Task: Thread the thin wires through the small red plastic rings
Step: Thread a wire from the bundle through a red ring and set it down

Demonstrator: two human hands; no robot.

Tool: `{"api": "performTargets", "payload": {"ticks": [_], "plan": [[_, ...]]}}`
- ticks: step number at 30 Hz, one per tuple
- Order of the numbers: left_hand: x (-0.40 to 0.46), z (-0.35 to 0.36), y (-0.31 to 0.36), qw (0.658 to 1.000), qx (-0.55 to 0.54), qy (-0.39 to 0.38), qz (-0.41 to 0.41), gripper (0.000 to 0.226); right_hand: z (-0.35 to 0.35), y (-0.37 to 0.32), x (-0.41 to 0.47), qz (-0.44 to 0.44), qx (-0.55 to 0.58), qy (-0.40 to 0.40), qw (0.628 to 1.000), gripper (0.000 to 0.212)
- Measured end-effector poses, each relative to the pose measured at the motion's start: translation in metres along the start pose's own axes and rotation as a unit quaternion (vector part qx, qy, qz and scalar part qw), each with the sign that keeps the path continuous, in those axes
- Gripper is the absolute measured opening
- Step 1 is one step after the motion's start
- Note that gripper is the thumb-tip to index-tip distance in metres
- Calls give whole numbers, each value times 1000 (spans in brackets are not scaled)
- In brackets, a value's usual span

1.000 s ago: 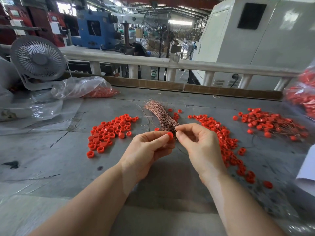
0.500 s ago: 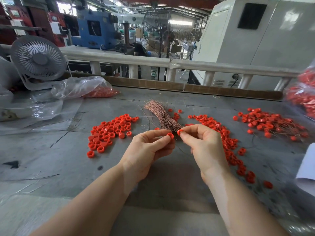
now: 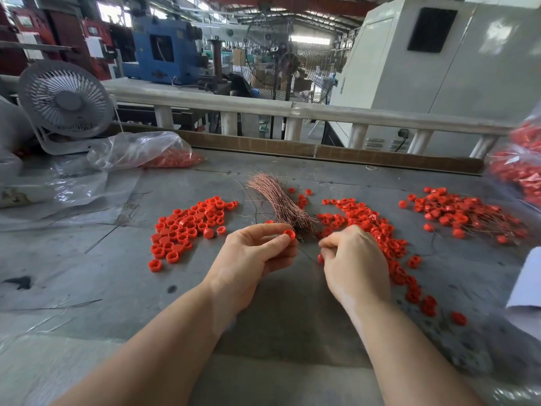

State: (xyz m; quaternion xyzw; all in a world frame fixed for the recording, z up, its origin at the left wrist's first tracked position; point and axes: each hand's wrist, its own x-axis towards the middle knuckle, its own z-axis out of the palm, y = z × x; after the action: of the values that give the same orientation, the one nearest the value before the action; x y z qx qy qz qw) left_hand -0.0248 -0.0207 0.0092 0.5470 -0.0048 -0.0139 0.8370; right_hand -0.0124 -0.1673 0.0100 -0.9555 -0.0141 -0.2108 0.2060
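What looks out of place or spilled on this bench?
Nothing looks damaged. A few stray wires lie loose left of the wire bundle, and single red rings trail toward the near right edge, apart from the piles. The left hand pinches one ring.

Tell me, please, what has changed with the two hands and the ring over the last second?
The right hand has drawn away to the right and slightly down from the left hand, opening a gap; a thin wire now shows between them, and a bit of red shows at the right fingers. The left hand has stayed put, holding the red ring throughout. The wire bundle and loose ring piles have not moved.
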Motion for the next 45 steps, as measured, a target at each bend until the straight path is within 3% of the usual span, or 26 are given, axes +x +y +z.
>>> {"api": "performTargets", "payload": {"ticks": [3,6,16,21,28,45], "plan": [[0,0,0,1000,1,1,6,14,-4,-7,0,-18,186,19,982,15],[1,-1,1,1000,0,6,12,15,-7,-14,-1,-25,273,-38,961,17],[2,-1,2,999,-25,14,17,14,-6,-14,-4,-46,278,-81,956,13],[1,-1,3,999,-38,22,19,12,-5,-12,-2,-49,303,-57,950,23],[1,0,4,998,-48,24,23,11,-6,-14,-2,-79,333,-24,939,21],[0,3,9,996,-85,16,3,31,-7,-16,-3,-81,363,-6,928,21]]}}
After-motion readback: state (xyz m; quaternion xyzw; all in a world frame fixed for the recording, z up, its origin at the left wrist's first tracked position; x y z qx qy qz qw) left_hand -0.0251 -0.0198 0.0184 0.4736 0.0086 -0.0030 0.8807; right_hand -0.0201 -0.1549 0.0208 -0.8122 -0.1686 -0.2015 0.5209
